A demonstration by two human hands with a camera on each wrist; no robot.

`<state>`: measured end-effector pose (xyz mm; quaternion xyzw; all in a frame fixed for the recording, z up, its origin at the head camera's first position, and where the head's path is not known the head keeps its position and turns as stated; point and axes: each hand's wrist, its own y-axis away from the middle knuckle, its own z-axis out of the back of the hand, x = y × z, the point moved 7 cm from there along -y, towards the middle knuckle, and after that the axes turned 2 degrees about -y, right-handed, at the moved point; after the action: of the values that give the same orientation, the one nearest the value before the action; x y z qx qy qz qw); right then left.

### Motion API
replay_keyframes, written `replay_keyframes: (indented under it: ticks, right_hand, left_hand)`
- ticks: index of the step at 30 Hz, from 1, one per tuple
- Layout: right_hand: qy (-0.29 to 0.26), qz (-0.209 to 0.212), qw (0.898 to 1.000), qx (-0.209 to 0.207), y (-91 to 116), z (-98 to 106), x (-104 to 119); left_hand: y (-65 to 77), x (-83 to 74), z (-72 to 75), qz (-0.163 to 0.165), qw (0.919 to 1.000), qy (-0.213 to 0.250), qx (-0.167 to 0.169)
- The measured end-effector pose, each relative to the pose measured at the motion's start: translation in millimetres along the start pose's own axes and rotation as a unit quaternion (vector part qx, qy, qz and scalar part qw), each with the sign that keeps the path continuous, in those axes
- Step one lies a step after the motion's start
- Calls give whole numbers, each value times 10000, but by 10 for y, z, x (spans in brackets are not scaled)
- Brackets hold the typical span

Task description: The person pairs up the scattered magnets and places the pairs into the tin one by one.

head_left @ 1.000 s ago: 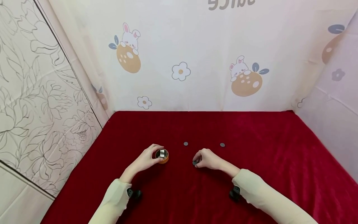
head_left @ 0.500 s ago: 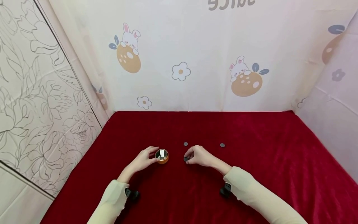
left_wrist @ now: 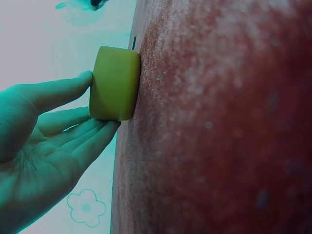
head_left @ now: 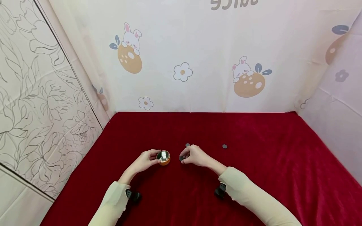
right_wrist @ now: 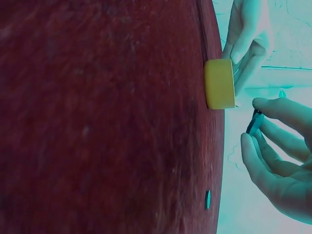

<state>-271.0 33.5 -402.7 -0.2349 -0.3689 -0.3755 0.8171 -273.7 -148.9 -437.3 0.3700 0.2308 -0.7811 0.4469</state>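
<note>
A small round orange tub (head_left: 165,163) stands on the red cloth, with something shiny and silvery (head_left: 164,155) inside. My left hand (head_left: 143,162) holds it from the left, thumb and fingertips at its rim; in the left wrist view its plain yellowish side (left_wrist: 114,84) shows between them. To the right of the tub, my right hand (head_left: 195,156) pinches a dark round disc (right_wrist: 254,123) between thumb and fingertips, raised off the cloth. A grey disc (head_left: 188,145) lies just behind the right hand, partly covered by it. Another grey disc (head_left: 224,146) lies farther right.
Red velvet cloth (head_left: 271,163) covers the table. A printed curtain (head_left: 209,37) hangs along the back edge, with a flower-patterned panel (head_left: 36,94) on the left and a pale curtain (head_left: 336,94) on the right.
My right hand has moved left toward the tub with the disc pinched in it. The left hand has shifted slightly left and down at the rim; the tub stays in place.
</note>
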Motion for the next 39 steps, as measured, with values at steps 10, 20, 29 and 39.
replay_keyframes:
  ticks: [10,20,29,39]
  right_hand:
    - [14,136,9998,-167,-120,-117,63]
    - [-354,22,9989,-321,-245,-259,109]
    - [-325,-14,9974,-643,-347,-320,129]
    - [-279,-129,9969,-720,-421,-393,157]
  left_hand:
    - [16,-87,28,-8,9999,83,-69]
    - [26,-73,26,18,9999,148,-30]
    - [-10,32,40,63,9999,92,-120]
    - [-6,51,33,-6,9998,141,-130]
